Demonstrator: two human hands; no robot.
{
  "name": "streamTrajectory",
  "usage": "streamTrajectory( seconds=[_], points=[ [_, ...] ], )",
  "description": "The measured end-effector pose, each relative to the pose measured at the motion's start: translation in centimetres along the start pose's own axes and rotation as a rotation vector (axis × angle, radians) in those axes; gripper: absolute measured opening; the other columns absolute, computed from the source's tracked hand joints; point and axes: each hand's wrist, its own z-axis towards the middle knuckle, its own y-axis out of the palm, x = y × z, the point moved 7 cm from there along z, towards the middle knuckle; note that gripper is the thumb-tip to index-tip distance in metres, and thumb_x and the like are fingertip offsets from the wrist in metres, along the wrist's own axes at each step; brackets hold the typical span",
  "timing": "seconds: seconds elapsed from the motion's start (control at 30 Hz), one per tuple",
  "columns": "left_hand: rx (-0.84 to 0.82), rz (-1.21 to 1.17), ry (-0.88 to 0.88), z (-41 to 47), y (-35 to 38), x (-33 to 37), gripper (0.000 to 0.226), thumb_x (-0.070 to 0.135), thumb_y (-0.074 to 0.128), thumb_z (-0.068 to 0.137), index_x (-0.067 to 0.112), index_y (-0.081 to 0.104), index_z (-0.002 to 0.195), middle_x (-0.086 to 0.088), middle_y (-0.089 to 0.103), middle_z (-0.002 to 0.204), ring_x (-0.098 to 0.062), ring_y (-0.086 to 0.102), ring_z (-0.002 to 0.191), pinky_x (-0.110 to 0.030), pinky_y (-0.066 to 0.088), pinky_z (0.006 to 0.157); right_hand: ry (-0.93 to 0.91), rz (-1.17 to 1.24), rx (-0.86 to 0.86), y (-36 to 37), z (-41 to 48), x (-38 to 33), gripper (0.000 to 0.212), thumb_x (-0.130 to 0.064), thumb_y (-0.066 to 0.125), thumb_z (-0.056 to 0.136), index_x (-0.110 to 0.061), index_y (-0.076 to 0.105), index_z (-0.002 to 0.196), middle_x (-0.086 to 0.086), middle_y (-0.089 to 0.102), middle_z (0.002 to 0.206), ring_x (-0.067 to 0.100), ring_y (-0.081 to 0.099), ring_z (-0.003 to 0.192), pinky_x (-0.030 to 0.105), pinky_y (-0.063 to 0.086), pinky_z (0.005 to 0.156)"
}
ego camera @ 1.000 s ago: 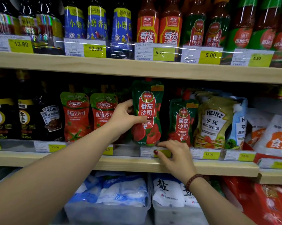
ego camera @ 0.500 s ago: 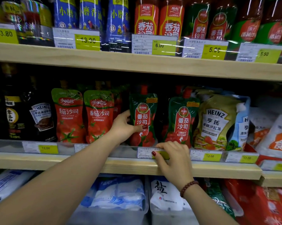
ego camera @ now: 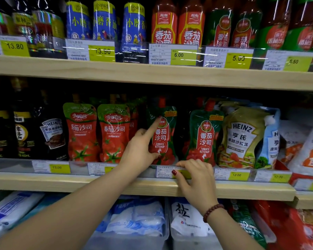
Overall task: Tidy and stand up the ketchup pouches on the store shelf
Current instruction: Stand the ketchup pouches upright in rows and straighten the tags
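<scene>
Two green tomato ketchup pouches stand upright on the middle shelf (ego camera: 62, 184), one (ego camera: 165, 141) in the centre and one (ego camera: 204, 139) to its right. Two red ketchup pouches (ego camera: 81, 134) (ego camera: 114, 136) stand to the left. My left hand (ego camera: 140, 150) touches the centre green pouch, with the index finger stretched up its front and the thumb against its lower front. My right hand (ego camera: 195, 175) hooks its fingers over the clear price-tag rail (ego camera: 166, 173) below the pouches, with the thumb on the label front.
Heinz salad dressing pouches (ego camera: 242, 139) lean at the right, and dark sauce bottles (ego camera: 51, 134) stand at the left. The upper shelf holds ketchup bottles (ego camera: 163, 27) and blue oil bottles (ego camera: 78, 24). Bins of salt bags (ego camera: 186, 221) sit below.
The centre green pouch came down and back onto the shelf. My left hand went from gripping its side to laying the index finger on its front. The right hand stayed on the rail.
</scene>
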Motion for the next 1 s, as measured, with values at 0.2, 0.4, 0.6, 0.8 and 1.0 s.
streamTrajectory(
  seconds=[0.2,0.4,0.6,0.8,1.0],
  points=[
    [-0.052,-0.019,-0.033,2.1,0.7,-0.5,0.108,0.011,0.078,0.069,0.056,0.01,0.139,-0.008,0.048,0.115,-0.021,0.055,0.096,-0.028,0.052,0.081,-0.004,0.009,0.01,0.0,0.0,0.0,0.01,-0.026,0.068,0.08,-0.025,0.063,0.089,-0.014,0.061,0.08,0.008,0.052,0.077,0.02,0.023,0.072],
    [-0.068,-0.068,-0.08,4.2,2.3,-1.4,0.102,0.006,0.075,0.071,0.049,0.017,0.142,-0.012,0.047,0.123,-0.028,0.052,0.111,-0.027,0.045,0.092,-0.021,-0.008,0.039,0.3,-0.1,0.2,0.008,-0.031,0.061,0.081,-0.025,0.062,0.088,-0.014,0.06,0.08,0.009,0.052,0.076,0.023,0.028,0.072],
    [-0.078,-0.045,-0.084,5.3,3.5,-2.1,0.094,0.018,0.073,0.076,0.048,0.014,0.143,-0.016,0.048,0.123,-0.031,0.051,0.112,-0.028,0.04,0.095,-0.045,-0.029,0.053,0.6,-0.2,0.4,0.015,-0.038,0.05,0.085,-0.027,0.06,0.089,-0.015,0.059,0.081,0.007,0.05,0.076,0.023,0.028,0.072],
    [-0.08,-0.037,-0.101,5.2,3.7,-2.4,0.096,0.016,0.074,0.076,0.05,0.013,0.142,-0.015,0.047,0.127,-0.029,0.051,0.114,-0.03,0.041,0.097,-0.058,-0.035,0.064,0.6,-0.3,0.4,0.013,-0.036,0.052,0.085,-0.027,0.059,0.089,-0.015,0.059,0.081,0.008,0.05,0.076,0.023,0.027,0.072],
    [-0.122,-0.01,-0.124,4.2,3.2,-1.5,0.099,0.014,0.073,0.076,0.052,0.01,0.142,-0.015,0.047,0.128,-0.031,0.05,0.116,-0.036,0.044,0.1,-0.047,-0.036,0.048,0.6,-0.3,0.4,0.011,-0.035,0.056,0.084,-0.026,0.059,0.09,-0.013,0.058,0.08,0.009,0.05,0.077,0.025,0.029,0.073]
  ],
)
